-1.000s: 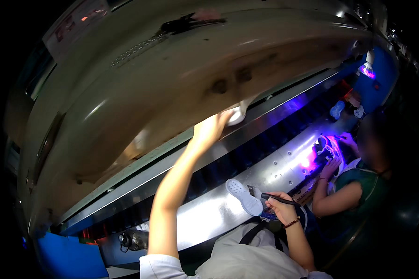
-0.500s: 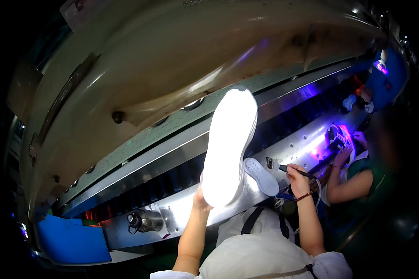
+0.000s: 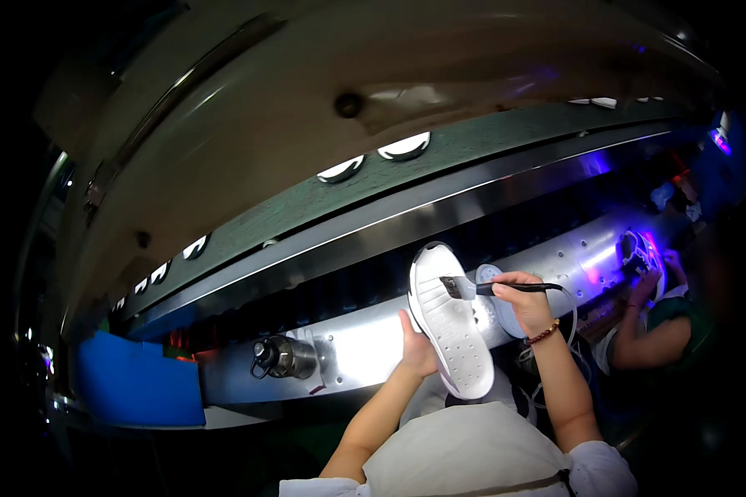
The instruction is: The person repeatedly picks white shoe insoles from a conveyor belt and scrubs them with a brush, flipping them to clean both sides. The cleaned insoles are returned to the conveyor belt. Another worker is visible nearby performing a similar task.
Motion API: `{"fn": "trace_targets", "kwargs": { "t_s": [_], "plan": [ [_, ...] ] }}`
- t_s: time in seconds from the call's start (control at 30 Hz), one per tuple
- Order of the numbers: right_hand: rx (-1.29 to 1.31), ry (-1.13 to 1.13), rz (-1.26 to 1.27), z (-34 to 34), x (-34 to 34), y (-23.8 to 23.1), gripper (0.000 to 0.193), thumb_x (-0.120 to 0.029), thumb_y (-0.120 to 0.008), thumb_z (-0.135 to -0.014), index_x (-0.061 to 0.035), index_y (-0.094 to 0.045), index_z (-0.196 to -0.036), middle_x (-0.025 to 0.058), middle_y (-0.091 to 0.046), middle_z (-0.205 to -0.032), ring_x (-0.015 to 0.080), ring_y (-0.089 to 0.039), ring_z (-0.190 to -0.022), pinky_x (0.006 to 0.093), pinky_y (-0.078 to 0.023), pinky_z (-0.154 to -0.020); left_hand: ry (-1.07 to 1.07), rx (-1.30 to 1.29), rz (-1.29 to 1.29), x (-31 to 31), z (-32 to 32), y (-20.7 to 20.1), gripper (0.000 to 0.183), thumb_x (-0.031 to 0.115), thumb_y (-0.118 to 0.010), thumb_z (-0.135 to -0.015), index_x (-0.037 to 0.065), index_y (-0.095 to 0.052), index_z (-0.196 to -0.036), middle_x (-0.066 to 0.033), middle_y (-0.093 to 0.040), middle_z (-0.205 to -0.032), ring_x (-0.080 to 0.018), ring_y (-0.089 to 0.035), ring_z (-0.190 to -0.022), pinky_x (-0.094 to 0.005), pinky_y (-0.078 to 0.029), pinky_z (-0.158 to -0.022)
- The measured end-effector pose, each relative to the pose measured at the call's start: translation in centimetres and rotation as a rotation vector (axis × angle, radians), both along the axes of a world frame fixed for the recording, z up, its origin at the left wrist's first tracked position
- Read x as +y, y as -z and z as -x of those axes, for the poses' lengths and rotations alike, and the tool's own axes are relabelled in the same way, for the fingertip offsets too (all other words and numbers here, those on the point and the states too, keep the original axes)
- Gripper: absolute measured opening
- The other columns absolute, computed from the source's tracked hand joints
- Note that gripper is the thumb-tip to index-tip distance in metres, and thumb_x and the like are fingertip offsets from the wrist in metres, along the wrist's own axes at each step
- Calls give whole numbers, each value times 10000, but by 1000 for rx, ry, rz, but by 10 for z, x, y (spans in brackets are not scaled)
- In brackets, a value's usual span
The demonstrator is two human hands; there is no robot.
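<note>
The left hand [image 3: 420, 354] grips a white shoe sole [image 3: 452, 319] by its left edge — thumb visible along the side, the other fingers mostly hidden underneath. The sole is held above the near edge of a metal bench [image 3: 352, 348], its inner face turned up, its length slanting from upper left to lower right. Ridges cross the upper part, and small holes dot the lower part.

The right hand [image 3: 524, 305] is closed around the black handle of a brush [image 3: 461, 287]; the dark bristles appear to touch the sole's ridged part. A beaded bracelet [image 3: 543, 334] circles that wrist. Another sole [image 3: 487, 272], paler and bluish, lies on the bench, partly behind the right hand.

A dark bottle [image 3: 286, 358] lies farther left on the bench. Beyond, 2 white-and-black pieces [image 3: 404, 147] sit side by side on a green belt [image 3: 257, 217]. At right, a co-worker's hands [image 3: 643, 287] are at a shoe [image 3: 636, 253] under purple light.
</note>
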State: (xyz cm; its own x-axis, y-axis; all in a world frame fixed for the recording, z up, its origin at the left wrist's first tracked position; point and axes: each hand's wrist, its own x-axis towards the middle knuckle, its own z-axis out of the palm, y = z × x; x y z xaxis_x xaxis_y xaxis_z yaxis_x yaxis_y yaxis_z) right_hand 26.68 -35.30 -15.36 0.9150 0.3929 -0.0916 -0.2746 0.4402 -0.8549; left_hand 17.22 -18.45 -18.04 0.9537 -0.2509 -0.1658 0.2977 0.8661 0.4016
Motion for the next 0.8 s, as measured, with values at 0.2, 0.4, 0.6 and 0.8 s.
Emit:
{"fn": "trace_targets", "kwargs": {
  "t_s": [0.2, 0.4, 0.6, 0.8],
  "plan": [
    [-241, 23, 217, -17, 36, -21, 134, -25, -625, -703, 18, -616, -830, 64, -620, -756, 84, -570, -656, 189, -456, -616, -169, 44, -141, -18, -5, -2, 836, 698, -56, -740, 106, -229, -1304, -136, -389, -1234, -294, -419, -1100, -415, -330, -924],
    [-986, 58, 508, 19, 53, -39, 110, -109, -623, -618, -45, -617, -706, 97, -609, -715, 234, -568, -680, 315, -422, -653, -340, 79, -250, -7, -13, -1, 744, 653, -139, -783, 118, -294, -1275, -67, -399, -1240, -228, -378, -1140, -366, -292, -957],
    [-784, -424, 525, 52, 7, -33, 110, -106, -633, -614, -40, -631, -702, 81, -620, -687, 195, -597, -644, 279, -449, -635, -309, 34, -221, 28, -4, -3, 774, 659, -99, -768, 112, -271, -1288, -115, -407, -1229, -279, -413, -1108, -414, -339, -920],
    [-611, -92, 263, 6, 16, -65, 120, -33, -642, -656, 2, -617, -769, 89, -612, -733, 108, -581, -627, 207, -460, -552, -47, -43, -41, -7, -1, -28, 847, 701, -53, -734, 96, -252, -1293, -131, -386, -1242, -286, -426, -1100, -411, -344, -924]
  ]
}}
